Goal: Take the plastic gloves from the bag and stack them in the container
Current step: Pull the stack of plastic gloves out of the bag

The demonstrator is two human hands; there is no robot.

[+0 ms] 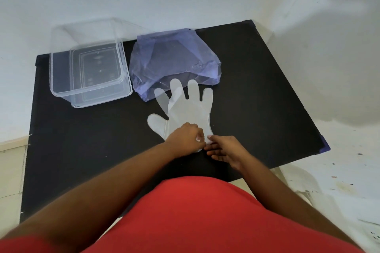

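Clear plastic gloves (186, 109) lie flat on the black table (82, 146), fingers pointing away from me toward the bag. A translucent purple plastic bag (174, 57) rests behind them, its mouth touching the glove fingertips. A clear rectangular container (88, 63) stands at the far left with nothing visible inside. My left hand (186, 137) pinches the glove cuff with fingers closed on it. My right hand (224, 150) lies beside it at the cuff edge, fingertips touching the plastic, fingers spread.
A white wall runs behind the table. The table's right edge (298, 92) slants toward a stained white floor. My red shirt fills the bottom of the view. Bare black tabletop lies left of my arms.
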